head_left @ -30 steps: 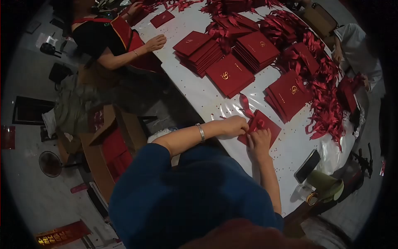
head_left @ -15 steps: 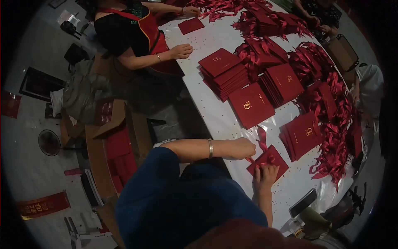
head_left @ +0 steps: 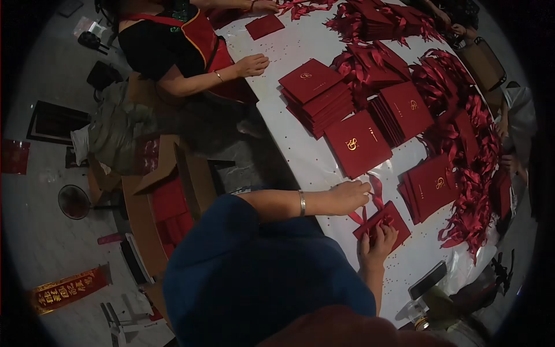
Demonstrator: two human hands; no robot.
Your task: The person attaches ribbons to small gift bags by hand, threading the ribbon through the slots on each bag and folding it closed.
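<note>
A flat dark red gift bag [head_left: 399, 234] with a satin ribbon lies on the white-covered table in front of me. My left hand [head_left: 350, 198], with a silver bangle at the wrist, is closed in a pinch just off the bag's upper left edge. From its fingers a strip of red ribbon [head_left: 359, 216] runs down to the bag. My right hand [head_left: 378, 242] rests on the bag, its fingers bent over the gathered ribbon on top. Another ribbon loop [head_left: 376, 191] trails from the bag's far edge. The fingertips partly hide the knot.
Stacks of red gift bags with gold logos [head_left: 358, 144] stand beyond my hands. Heaped ribbons [head_left: 471, 202] cover the right side. A phone [head_left: 428, 280] lies near a jar [head_left: 417, 315]. A co-worker's hand [head_left: 252, 65] rests at the far left edge. An open carton [head_left: 151, 231] stands left.
My left hand has drawn slightly away from the bag, and more of the ribbon strip now shows. My right hand stays on the bag. The view has shifted a little.
</note>
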